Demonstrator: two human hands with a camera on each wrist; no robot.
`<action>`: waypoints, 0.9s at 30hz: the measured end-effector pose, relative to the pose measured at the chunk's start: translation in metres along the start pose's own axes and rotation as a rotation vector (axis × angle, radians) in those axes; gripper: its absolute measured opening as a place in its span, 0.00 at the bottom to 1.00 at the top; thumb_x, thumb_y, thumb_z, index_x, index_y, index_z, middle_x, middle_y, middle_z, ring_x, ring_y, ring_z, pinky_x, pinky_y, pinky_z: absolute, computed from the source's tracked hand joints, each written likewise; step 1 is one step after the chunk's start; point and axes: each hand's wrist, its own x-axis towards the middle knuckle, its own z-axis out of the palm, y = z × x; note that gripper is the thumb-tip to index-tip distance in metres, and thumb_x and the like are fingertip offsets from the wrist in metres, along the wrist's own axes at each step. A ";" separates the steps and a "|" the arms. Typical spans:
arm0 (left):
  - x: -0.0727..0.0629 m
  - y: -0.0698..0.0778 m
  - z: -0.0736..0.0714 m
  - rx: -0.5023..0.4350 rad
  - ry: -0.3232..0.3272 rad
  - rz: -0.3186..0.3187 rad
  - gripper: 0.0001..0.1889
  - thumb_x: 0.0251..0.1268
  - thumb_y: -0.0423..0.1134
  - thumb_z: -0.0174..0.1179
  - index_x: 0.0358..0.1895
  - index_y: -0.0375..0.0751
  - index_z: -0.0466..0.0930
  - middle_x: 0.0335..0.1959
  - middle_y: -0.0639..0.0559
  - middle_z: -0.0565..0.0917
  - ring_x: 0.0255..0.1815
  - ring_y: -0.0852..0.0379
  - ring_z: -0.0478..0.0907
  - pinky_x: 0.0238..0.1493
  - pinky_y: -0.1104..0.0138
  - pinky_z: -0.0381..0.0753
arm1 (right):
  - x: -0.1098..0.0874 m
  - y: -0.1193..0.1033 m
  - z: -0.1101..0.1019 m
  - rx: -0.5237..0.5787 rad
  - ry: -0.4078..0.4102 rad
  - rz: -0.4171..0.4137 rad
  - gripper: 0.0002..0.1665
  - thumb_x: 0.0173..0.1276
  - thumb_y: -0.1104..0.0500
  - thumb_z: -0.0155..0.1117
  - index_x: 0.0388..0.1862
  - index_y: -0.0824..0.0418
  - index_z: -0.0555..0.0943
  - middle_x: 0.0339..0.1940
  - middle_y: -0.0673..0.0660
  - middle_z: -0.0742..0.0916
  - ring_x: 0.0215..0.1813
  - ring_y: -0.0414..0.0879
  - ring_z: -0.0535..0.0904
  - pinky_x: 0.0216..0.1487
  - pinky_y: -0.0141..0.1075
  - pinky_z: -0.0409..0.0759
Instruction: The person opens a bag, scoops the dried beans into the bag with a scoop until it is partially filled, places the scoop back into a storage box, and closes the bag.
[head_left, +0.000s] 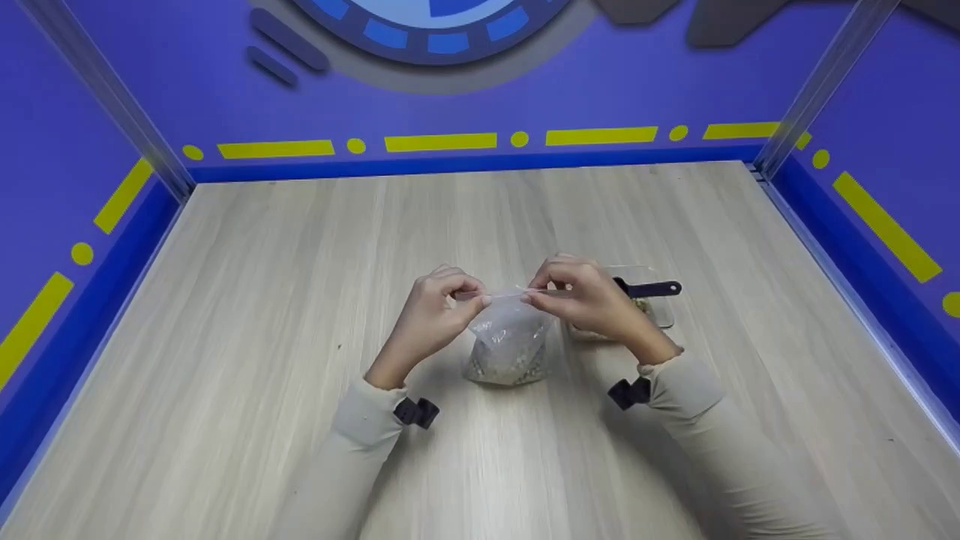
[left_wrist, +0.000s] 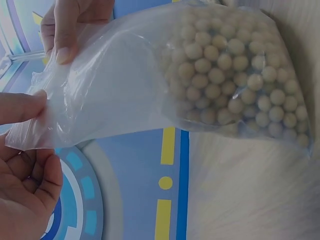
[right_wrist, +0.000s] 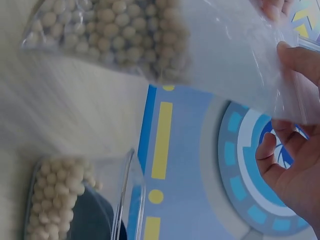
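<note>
A clear plastic zip bag (head_left: 511, 341) stands upright on the table, its lower part filled with small round beige balls (left_wrist: 225, 75). Thumb and fingers of my left hand (head_left: 439, 307) pinch the left end of the bag's top edge. At the other end, my right hand (head_left: 581, 296) pinches the same edge, so the top is stretched between both hands. The upper half of the bag hangs without balls in it, as the left wrist view shows.
Right of the bag, partly behind my right hand, stands a clear container (right_wrist: 131, 190) with more beige balls (right_wrist: 52, 200) inside. A dark scoop (head_left: 652, 289) lies in it, handle pointing right. Blue panels (head_left: 480, 112) border the wooden table (head_left: 262, 300).
</note>
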 end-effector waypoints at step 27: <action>-0.004 -0.007 -0.017 0.063 0.016 -0.014 0.03 0.58 0.34 0.66 0.32 0.39 0.87 0.29 0.51 0.84 0.32 0.58 0.75 0.38 0.68 0.74 | -0.017 0.015 -0.025 0.017 -0.034 0.106 0.02 0.62 0.64 0.68 0.29 0.59 0.85 0.29 0.52 0.84 0.30 0.36 0.70 0.30 0.26 0.69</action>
